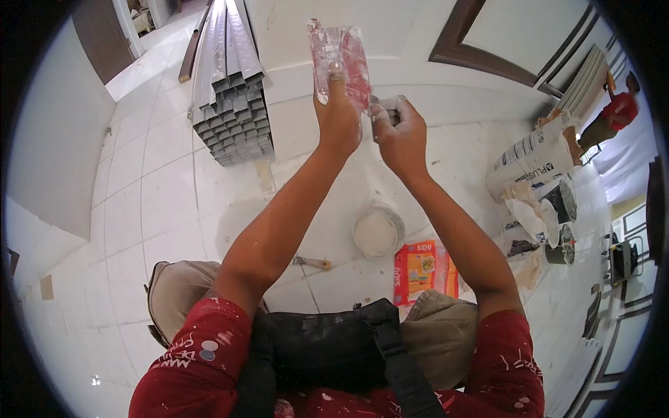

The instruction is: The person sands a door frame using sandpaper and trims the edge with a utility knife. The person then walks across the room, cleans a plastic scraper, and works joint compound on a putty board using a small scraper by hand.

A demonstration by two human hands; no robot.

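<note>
"What's the left hand (339, 118) doing?"

"Grasping a red plate (357, 61) smeared with white — thumb pressed on its near face, the plate raised out ahead, well above the tiled floor (164, 157)."

"And the right hand (405, 132)?"

"Curled, its fingertips at the plate's lower right corner. I can't tell whether they grip a tool of their own."

"How would you do that well?"

"I'd keep the left thumb firm so the plate doesn't twist, work that edge lightly, and stay over the bucket so any crumbs fall back in."

"Which bucket?"

"The pale bucket (401, 228) on the floor between the forearms; it holds white paste (375, 235). Just right of it lies an orange packet (416, 268), contents hidden. Farther right stands an APLUS sack (524, 161) — can't see what's inside — then two dark buckets (560, 255), too small for me to judge their contents."
</note>
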